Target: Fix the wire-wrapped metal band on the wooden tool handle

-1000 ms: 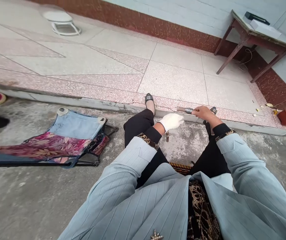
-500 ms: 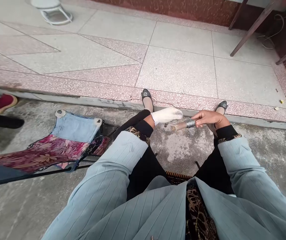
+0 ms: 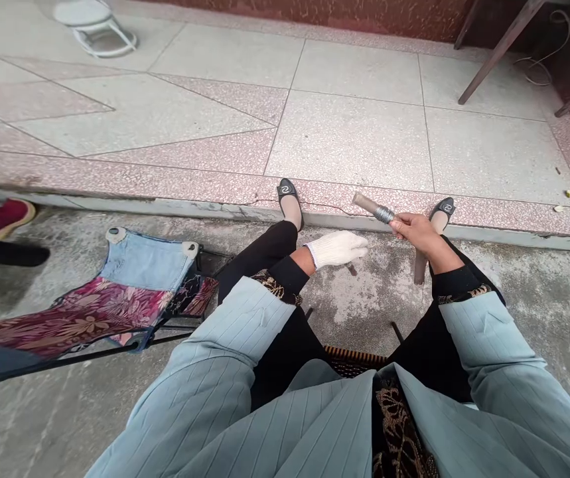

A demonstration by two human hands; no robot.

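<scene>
My right hand (image 3: 417,231) is bare and closed round a wooden-handled tool (image 3: 375,208) with a metal band. The handle points up and left over the step edge, and a brown end (image 3: 420,269) hangs below the fist. To its left my left hand (image 3: 337,247), in a white knit glove, hovers over the concrete between my knees with its fingers curled together. A small dark piece (image 3: 352,269) pokes out beneath them; I cannot make out what it is. A short gap separates the two hands.
A folded stool (image 3: 150,265) of denim and floral cloth lies on the concrete at the left. A raised terrazzo step (image 3: 175,199) runs across ahead, my shoes against it. Another person's red shoe (image 3: 0,216) is far left. A white stool (image 3: 90,23) and table legs (image 3: 498,50) stand further back.
My right hand has swung the tool's handle from level to pointing up and left. The gloved left hand has dropped lower and drawn away from the tool. The view has tilted down.
</scene>
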